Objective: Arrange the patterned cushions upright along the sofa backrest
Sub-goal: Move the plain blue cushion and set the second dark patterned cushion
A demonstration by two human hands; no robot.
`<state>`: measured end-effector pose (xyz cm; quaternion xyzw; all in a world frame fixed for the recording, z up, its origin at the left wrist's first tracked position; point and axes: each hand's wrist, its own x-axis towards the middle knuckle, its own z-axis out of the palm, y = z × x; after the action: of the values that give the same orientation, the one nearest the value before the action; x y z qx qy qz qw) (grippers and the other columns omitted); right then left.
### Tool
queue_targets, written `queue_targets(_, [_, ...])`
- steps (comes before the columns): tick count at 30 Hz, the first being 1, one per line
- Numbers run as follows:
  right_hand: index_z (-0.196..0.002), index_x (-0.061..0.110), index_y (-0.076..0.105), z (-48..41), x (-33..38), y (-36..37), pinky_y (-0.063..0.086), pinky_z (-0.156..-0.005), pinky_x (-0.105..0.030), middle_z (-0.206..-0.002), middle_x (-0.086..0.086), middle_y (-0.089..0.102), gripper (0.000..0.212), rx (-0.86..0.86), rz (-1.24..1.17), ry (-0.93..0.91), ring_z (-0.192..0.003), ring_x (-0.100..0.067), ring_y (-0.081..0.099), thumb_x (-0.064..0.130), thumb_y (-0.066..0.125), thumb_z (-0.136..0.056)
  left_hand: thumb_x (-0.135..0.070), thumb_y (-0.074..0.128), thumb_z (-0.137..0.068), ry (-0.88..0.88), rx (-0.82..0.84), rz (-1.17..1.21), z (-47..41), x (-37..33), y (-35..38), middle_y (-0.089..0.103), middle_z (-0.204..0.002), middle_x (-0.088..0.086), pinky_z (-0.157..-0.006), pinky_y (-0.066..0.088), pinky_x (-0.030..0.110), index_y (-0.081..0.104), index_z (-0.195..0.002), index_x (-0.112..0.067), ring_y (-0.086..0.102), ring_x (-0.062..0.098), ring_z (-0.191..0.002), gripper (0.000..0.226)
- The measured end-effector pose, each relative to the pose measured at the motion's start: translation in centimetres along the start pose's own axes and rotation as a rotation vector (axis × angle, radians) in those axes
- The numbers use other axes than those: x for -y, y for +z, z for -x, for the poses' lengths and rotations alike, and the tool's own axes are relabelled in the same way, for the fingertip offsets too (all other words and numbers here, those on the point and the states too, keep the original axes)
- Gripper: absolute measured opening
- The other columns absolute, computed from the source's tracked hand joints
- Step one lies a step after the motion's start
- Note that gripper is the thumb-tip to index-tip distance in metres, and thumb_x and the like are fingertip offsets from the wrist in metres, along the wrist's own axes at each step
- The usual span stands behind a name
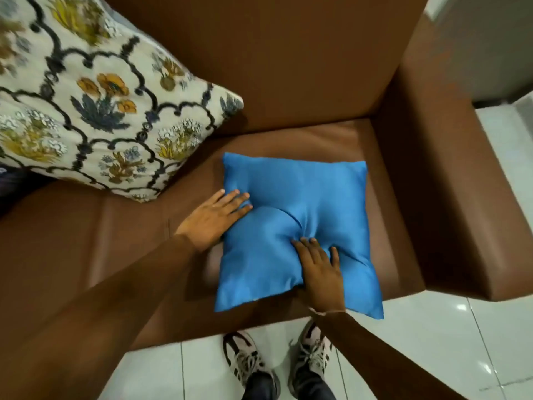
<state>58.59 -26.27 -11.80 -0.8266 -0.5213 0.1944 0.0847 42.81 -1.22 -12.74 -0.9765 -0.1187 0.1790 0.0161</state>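
Blue cushion [297, 235] is lying flat on the sofa seat [129, 226], both hands pressed on it. Left hand [213, 217] fingers spread flat over its left edge, right hand [320, 269] fingers dug into the middle. Floral cushion [95, 96] leans on the backrest [274, 59], up-left of the left fingertips.

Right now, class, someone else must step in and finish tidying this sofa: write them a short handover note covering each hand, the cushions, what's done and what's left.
Left hand: open, palm flat against the left edge of the blue cushion.
Right hand: open, fingers pressing a dent into the cushion's middle.
Blue cushion: lying flat on the seat of the brown sofa, near the right armrest, not upright.
Floral patterned cushion: propped tilted at the backrest on the left.
Done: the floral cushion is roughly in place.
Left: stand the blue cushion against the backrest; probably straighten the floral one.
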Motion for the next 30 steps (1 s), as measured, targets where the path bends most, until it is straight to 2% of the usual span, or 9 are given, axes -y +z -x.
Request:
queue_targets(3, [-0.135,0.022,0.053,-0.6,-1.3,-6.2,0.040,-0.108,-0.046,-0.125,-0.002,0.066,0.082,-0.007,-0.279,0.091,-0.118,-0.024,0.061,0.020,0.075,-0.056,-0.006,0.059,-0.081,0.017,-0.098,0.158,0.3,0.0,-3.8,0.036,-0.158,0.007,-0.122,0.014,0.045,0.041,-0.147,-0.015,0.028,0.028,-0.148,0.069])
queue_targets(7, [-0.127,0.044,0.050,-2.9,-3.9,-16.1,0.052,-0.092,-0.037,-0.116,0.003,0.071,0.071,-0.038,-0.429,0.019,-0.109,-0.020,0.067,0.015,0.074,-0.067,-0.001,0.062,-0.072,-0.071,-0.506,0.432,-0.3,-0.3,-9.6,0.070,-0.122,0.016,-0.105,0.039,0.058,0.069,-0.116,0.000,0.062,0.037,-0.120,0.045])
queue_targets(9, [-0.129,0.042,0.050,-4.6,-5.2,-21.0,0.052,-0.094,-0.028,-0.123,0.017,0.067,0.065,-0.084,-0.439,-0.052,-0.117,-0.004,0.062,0.021,0.065,-0.069,-0.025,0.052,-0.093,-0.171,-0.717,0.561,-1.3,-0.5,-13.1,0.073,-0.112,0.018,-0.104,0.045,0.043,0.070,-0.110,0.000,0.065,0.031,-0.113,0.035])
queue_targets(11, [-0.132,0.045,0.046,-6.5,-5.6,-24.9,0.045,-0.089,-0.011,-0.125,0.034,0.058,0.051,-0.180,-0.357,-0.112,-0.116,0.012,0.054,0.038,0.059,-0.082,-0.037,0.044,-0.097,-0.262,-0.761,0.709,-2.9,-0.4,-16.4,0.074,-0.097,0.017,-0.102,0.040,0.030,0.068,-0.097,-0.002,0.061,0.026,-0.099,0.043])
queue_targets(12, [-0.130,0.046,0.045,-7.6,-5.7,-26.3,0.043,-0.085,-0.011,-0.122,0.034,0.056,0.042,-0.235,-0.313,-0.132,-0.113,0.011,0.055,0.046,0.053,-0.088,-0.036,0.042,-0.097,-0.293,-0.743,0.780,-3.9,-0.1,-18.0,0.071,-0.087,0.015,-0.098,0.042,0.029,0.064,-0.090,-0.003,0.059,0.026,-0.089,0.041])
queue_targets(14, [-0.127,0.036,0.047,-10.3,-6.7,-28.1,0.043,-0.080,-0.028,-0.113,0.017,0.062,0.033,-0.316,-0.251,-0.104,-0.107,-0.017,0.063,0.040,0.048,-0.095,-0.035,0.043,-0.099,-0.325,-0.723,0.822,-6.2,0.5,-20.8,0.057,-0.070,0.008,-0.071,0.047,0.037,0.052,-0.080,-0.005,0.053,0.024,-0.068,0.036])
queue_targets(16, [-0.127,0.019,0.050,-13.6,-8.0,-29.5,0.045,-0.080,-0.040,-0.115,-0.008,0.067,0.032,-0.369,-0.199,-0.034,-0.106,-0.037,0.062,0.029,0.050,-0.097,-0.035,0.043,-0.101,-0.354,-0.776,0.767,-8.4,1.2,-22.9,0.042,-0.060,0.000,-0.052,0.032,0.035,0.042,-0.074,-0.010,0.042,0.018,-0.056,0.037])
queue_targets(21, [-0.130,0.003,0.056,-21.9,-9.4,-32.4,0.047,-0.090,-0.058,-0.123,-0.026,0.065,0.040,-0.330,-0.205,-0.002,-0.113,-0.051,0.056,-0.003,0.050,-0.091,-0.043,0.036,-0.102,-0.432,-0.793,0.652,-13.5,3.2,-25.6,0.032,-0.053,-0.003,-0.044,0.021,0.033,0.037,-0.072,-0.015,0.030,0.016,-0.045,0.041])
queue_targets(30, [-0.112,0.005,0.055,-32.4,-10.2,-29.8,0.051,-0.071,-0.052,-0.100,-0.027,0.068,0.021,-0.251,-0.107,0.042,-0.091,-0.050,0.061,0.005,0.050,-0.091,-0.042,0.035,-0.104,-0.649,-0.654,0.604,-19.8,8.8,-23.9,0.029,-0.054,-0.001,-0.047,0.023,0.039,0.034,-0.078,-0.017,0.030,0.027,-0.047,0.036])
